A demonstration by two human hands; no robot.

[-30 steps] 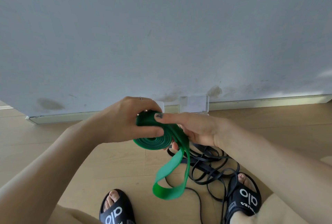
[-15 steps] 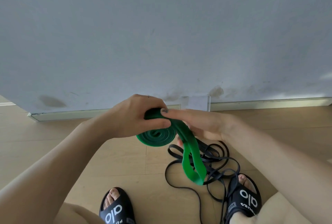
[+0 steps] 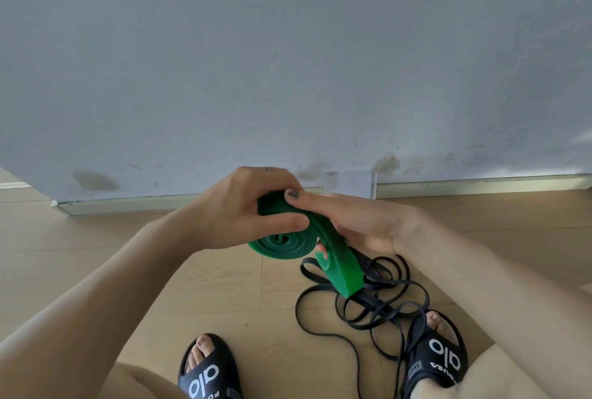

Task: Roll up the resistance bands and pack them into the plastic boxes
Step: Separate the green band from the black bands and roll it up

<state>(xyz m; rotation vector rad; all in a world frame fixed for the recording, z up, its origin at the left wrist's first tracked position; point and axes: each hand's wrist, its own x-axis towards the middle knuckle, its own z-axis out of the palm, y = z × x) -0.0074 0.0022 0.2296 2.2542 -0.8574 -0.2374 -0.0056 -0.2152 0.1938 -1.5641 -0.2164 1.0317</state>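
Above the wooden floor [image 3: 160,270], the green resistance band [image 3: 290,243] is mostly wound into a flat coil; only a short looped tail hangs free, so this roll appears nearly complete. A tangle of black bands [image 3: 368,299] lies unrolled on the floor, and a clear plastic box [image 3: 352,182] stands at the wall, contents not discernible. The left hand [image 3: 243,209] holds the coil in a closed grip, thumb across its face. The right hand [image 3: 355,222] supports the tail, thumb pressed onto the coil's rim.
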